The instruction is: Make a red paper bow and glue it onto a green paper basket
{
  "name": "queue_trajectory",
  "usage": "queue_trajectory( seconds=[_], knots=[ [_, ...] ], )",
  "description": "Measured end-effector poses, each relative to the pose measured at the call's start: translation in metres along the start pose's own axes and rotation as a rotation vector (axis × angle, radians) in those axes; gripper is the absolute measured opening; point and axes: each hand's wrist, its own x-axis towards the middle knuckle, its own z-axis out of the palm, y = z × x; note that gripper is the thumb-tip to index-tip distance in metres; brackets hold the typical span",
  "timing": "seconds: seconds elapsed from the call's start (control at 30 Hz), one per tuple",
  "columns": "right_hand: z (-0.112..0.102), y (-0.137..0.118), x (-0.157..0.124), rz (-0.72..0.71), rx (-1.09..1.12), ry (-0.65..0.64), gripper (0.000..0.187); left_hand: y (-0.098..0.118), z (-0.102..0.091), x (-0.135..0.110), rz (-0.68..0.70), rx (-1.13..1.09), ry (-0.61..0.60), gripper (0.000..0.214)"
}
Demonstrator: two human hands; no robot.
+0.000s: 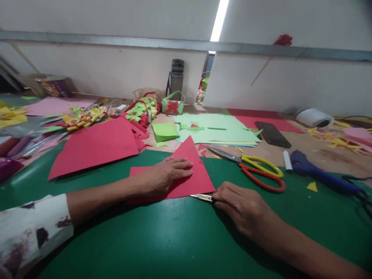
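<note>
A folded sheet of red paper (197,170) lies on the green mat (162,240), one corner pointing away from me. My left hand (167,174) rests flat on top of it, fingers stretched out to the right. In my right hand (241,203) is a craft knife (203,197), gripped near its handle, which the fingers mostly hide. Its blade points left along the near edge of the red paper, close to the right corner. Beyond my right hand lie scissors (247,164) with one yellow and one red handle.
Another red sheet (99,145) lies to the left. Light green sheets (215,130), a phone (272,133) and small paper baskets (173,105) are farther back. A blue glue gun (322,172) lies right, and a dark bottle (176,79) stands by the wall.
</note>
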Motion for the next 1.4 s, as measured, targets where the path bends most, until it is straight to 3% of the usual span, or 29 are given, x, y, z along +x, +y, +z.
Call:
queue_trajectory(
  seconds=[0.47, 0.63, 0.77, 0.97, 1.4],
  knots=[
    [0.012, -0.015, 0.012, -0.029, 0.002, 0.007, 0.021, 0.000, -0.002, 0.003, 0.019, 0.015, -0.018, 0.033],
    [0.011, -0.014, 0.012, 0.020, -0.001, -0.028, 0.019, -0.006, -0.021, 0.000, 0.136, 0.020, -0.126, 0.041],
    [0.010, -0.014, 0.012, 0.024, 0.001, -0.034, 0.021, -0.012, -0.035, -0.011, 0.104, 0.036, -0.197, 0.041],
    [0.009, -0.016, 0.012, 0.008, 0.009, 0.003, 0.022, -0.018, -0.030, -0.023, 0.063, -0.042, -0.189, 0.039],
    [0.015, -0.020, 0.015, -0.006, 0.040, 0.020, 0.020, -0.020, -0.025, -0.023, 0.072, -0.019, -0.167, 0.039]
  ],
)
